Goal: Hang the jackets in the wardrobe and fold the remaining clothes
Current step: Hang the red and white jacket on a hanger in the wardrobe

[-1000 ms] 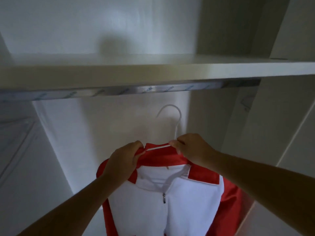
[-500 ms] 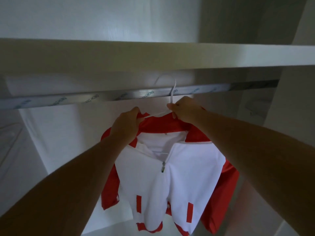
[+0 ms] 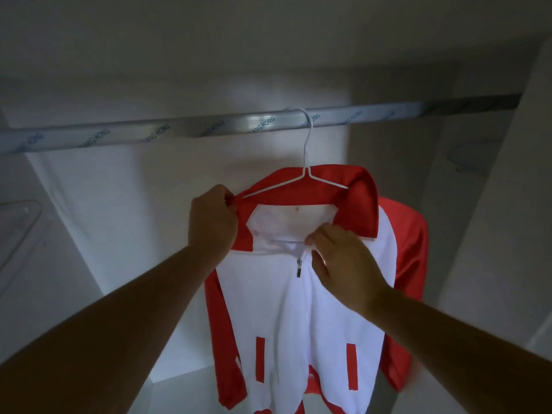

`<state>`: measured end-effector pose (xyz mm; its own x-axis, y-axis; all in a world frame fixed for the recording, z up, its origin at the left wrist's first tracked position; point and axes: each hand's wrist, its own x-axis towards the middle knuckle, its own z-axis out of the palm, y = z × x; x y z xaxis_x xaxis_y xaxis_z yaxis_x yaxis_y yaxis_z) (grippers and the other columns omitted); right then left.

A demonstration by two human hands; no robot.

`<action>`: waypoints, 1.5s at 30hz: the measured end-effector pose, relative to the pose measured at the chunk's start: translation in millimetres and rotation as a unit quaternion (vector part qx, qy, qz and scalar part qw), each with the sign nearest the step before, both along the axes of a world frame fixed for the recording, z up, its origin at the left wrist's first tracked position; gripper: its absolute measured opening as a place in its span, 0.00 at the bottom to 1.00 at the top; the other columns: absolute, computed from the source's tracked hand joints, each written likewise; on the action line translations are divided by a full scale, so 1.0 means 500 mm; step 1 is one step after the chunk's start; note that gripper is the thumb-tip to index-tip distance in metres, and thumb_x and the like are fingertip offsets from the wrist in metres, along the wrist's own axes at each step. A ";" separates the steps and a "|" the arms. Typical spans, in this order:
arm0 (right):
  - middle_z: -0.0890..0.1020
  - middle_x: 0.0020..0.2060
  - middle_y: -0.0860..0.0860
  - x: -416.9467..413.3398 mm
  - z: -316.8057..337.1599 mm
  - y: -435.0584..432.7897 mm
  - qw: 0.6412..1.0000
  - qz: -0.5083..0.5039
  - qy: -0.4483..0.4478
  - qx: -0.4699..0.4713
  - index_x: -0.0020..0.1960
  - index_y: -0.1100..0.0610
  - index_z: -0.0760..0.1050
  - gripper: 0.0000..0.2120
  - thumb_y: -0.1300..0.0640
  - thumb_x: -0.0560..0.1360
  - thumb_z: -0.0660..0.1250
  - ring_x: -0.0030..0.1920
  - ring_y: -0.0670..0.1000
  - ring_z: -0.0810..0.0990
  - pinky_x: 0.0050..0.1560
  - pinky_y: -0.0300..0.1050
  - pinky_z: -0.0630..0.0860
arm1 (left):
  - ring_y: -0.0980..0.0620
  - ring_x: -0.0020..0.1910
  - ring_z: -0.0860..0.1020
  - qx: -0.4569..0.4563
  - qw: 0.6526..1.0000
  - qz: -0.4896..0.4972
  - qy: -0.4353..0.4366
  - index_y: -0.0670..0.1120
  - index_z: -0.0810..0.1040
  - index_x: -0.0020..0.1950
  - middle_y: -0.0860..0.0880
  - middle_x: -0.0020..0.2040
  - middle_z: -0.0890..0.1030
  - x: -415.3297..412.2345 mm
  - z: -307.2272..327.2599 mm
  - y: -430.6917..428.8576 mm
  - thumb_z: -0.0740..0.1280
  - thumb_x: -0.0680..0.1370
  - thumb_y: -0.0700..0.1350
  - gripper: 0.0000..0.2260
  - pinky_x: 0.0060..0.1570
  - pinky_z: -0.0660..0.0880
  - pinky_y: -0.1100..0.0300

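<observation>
While the white wire hanger (image 3: 307, 150) hooked over the rail (image 3: 209, 127) right of its middle, toward the rail's right end, the jacket (image 3: 298, 324) hung from it inside the wardrobe (image 3: 149, 204), facing the camera. It had a white body, a red turned-down collar (image 3: 355, 201), red sleeves and two upright red pocket stripes low on the front, with a small metal zip pull (image 3: 299, 268) just below the neck opening. The left hand (image 3: 212, 222) gripped the collar's left end, fingers curled round the red cloth. The right hand (image 3: 343, 264) pinched the white front just right of the zip top, fingertips drawn together on the fabric. The hanger's arms vanished under the collar, so its ends were hidden. Both forearms covered parts of the jacket's sides, and the hem ran off the bottom of the view. Blue print along the rail was blurred, and the dim side walls showed little detail.
</observation>
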<state>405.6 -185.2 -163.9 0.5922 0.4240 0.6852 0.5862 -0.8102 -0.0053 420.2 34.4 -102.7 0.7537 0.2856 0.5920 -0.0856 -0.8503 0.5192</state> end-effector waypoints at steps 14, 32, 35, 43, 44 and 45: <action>0.74 0.31 0.46 0.021 -0.109 0.130 0.860 -0.242 0.355 0.276 0.40 0.52 0.73 0.05 0.55 0.75 0.61 0.30 0.45 0.70 0.29 0.37 0.61 | 0.53 0.45 0.74 -0.147 0.989 0.009 0.019 0.43 0.77 0.54 0.51 0.46 0.76 -0.068 -0.008 0.027 0.64 0.79 0.43 0.07 0.46 0.69 0.61; 0.71 0.25 0.51 -0.059 0.007 0.061 0.700 0.034 0.594 0.394 0.36 0.57 0.71 0.14 0.62 0.79 0.56 0.23 0.46 0.65 0.25 0.36 0.61 | 0.55 0.48 0.80 -0.009 0.985 -0.065 0.159 0.48 0.77 0.56 0.54 0.51 0.82 -0.096 -0.324 -0.169 0.63 0.78 0.58 0.15 0.51 0.76 0.62; 0.73 0.28 0.51 -0.059 0.041 0.054 0.714 0.078 0.512 0.471 0.37 0.58 0.72 0.14 0.63 0.79 0.54 0.24 0.45 0.66 0.25 0.35 0.63 | 0.54 0.44 0.80 0.037 0.986 -0.050 0.158 0.47 0.77 0.51 0.52 0.46 0.83 -0.088 -0.317 -0.157 0.63 0.79 0.54 0.11 0.45 0.72 0.63; 0.76 0.29 0.50 -0.030 0.152 0.063 0.755 0.156 0.421 0.478 0.39 0.57 0.73 0.14 0.62 0.81 0.55 0.23 0.44 0.68 0.25 0.35 0.62 | 0.54 0.45 0.81 0.094 0.960 -0.045 0.260 0.51 0.77 0.49 0.54 0.43 0.82 -0.090 -0.355 -0.090 0.64 0.78 0.55 0.09 0.57 0.71 0.56; 0.76 0.30 0.50 -0.033 0.148 0.065 0.761 0.156 0.438 0.452 0.40 0.57 0.73 0.14 0.62 0.81 0.55 0.23 0.44 0.69 0.25 0.35 0.62 | 0.54 0.45 0.81 0.096 0.960 -0.044 0.261 0.51 0.78 0.50 0.55 0.44 0.82 -0.093 -0.359 -0.091 0.64 0.78 0.55 0.09 0.57 0.71 0.57; 0.76 0.30 0.51 -0.040 0.145 0.067 0.770 0.156 0.454 0.420 0.41 0.58 0.74 0.13 0.61 0.82 0.55 0.24 0.45 0.70 0.25 0.36 0.62 | 0.54 0.45 0.81 0.100 0.959 -0.044 0.262 0.51 0.78 0.51 0.55 0.45 0.82 -0.093 -0.360 -0.092 0.63 0.78 0.55 0.09 0.57 0.71 0.57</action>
